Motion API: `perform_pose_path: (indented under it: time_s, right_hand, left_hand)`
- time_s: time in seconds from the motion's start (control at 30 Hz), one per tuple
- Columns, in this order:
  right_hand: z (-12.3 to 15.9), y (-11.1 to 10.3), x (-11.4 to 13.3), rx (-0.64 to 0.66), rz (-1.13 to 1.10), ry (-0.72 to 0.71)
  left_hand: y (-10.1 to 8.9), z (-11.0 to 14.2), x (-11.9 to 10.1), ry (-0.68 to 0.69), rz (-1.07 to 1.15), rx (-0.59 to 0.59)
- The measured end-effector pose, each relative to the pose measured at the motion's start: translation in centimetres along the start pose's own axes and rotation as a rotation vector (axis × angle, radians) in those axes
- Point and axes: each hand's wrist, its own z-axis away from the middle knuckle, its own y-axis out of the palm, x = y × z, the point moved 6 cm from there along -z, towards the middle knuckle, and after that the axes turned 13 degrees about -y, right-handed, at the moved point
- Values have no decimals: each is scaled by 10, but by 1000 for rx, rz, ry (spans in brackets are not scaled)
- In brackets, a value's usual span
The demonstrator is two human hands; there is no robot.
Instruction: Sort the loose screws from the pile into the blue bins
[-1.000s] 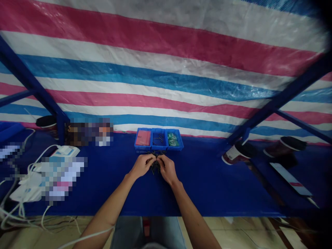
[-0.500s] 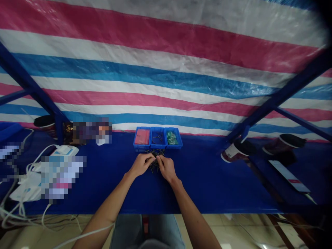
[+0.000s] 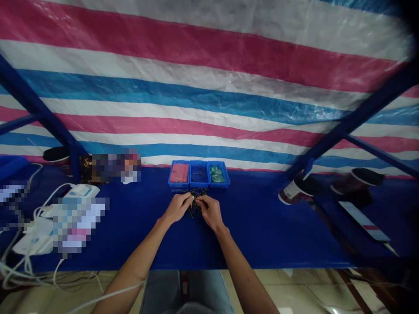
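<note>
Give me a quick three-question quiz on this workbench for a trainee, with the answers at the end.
1. Multiple choice: in the three-bin blue tray, which bin holds the green items? A left, B middle, C right.
2. True or false: the left hand and right hand are both inside the tray.
3. Short answer: what colour is the table cover under the dark metal pieces?

Key: 1 C. 2 False, they are in front of it. 3 Blue.
</note>
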Motion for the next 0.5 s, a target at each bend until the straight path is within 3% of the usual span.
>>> perform_pose_path:
  time_s: [0.5]
  right_hand:
    - [-1, -9, -2, -62, 50, -23]
  left_hand:
    - [1, -1, 2, 8, 9, -14]
